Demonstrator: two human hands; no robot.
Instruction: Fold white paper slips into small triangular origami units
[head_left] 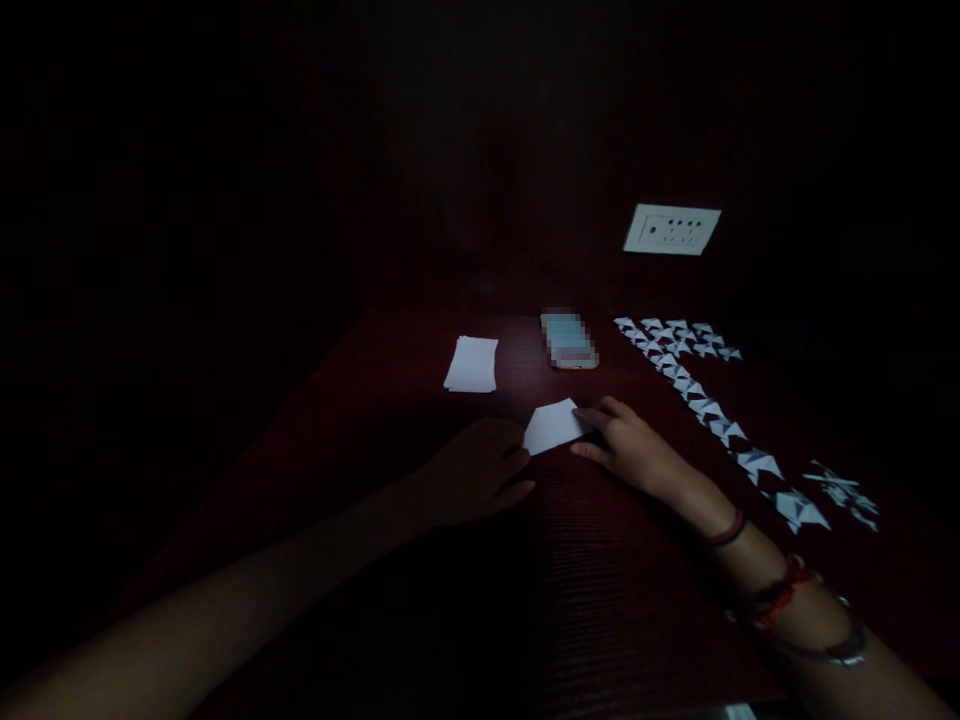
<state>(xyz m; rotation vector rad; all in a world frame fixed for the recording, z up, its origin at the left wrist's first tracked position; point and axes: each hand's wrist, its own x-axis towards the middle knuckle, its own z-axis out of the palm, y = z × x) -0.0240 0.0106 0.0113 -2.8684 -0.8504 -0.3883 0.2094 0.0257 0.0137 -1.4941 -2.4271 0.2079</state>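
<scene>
A small white sheet of paper (553,425) lies on the dark red table (600,590), between my two hands. My left hand (476,470) rests at the paper's left corner with its fingers curled over the edge. My right hand (626,445) presses on the paper's right edge, fingers drawn together on it. Red bands and a metal bangle circle my right wrist.
A stack of white paper (472,363) lies further back on the left. A phone (569,340) lies behind the sheet. Several folded white paper pieces (701,400) run in rows along the right. A wall socket plate (671,229) sits above them. The surroundings are very dark.
</scene>
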